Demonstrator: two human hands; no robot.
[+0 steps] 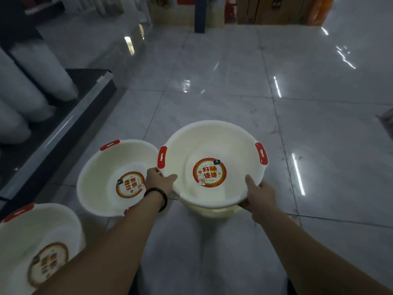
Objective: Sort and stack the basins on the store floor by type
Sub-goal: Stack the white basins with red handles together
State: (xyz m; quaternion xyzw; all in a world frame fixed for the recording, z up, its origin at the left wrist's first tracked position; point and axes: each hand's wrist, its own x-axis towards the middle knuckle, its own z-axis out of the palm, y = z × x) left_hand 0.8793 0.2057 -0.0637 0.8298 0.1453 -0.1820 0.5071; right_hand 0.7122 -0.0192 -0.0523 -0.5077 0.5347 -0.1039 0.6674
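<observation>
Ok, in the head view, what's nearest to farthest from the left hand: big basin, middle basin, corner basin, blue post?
1. The big basin, gripped by the left hand.
2. The middle basin, just left.
3. The corner basin, bottom left.
4. The blue post, far ahead.

Bare tiled floor (314, 128) lies open ahead and right of the big basin (212, 141), out to the far edge, where a blue post (200, 15) and cartons (263, 9) stand. The left is crowded: a second basin (110, 165) just beside its rim, a third basin (32, 226) at the near left, and a dark shelf base (63, 133) along the floor's left edge
</observation>
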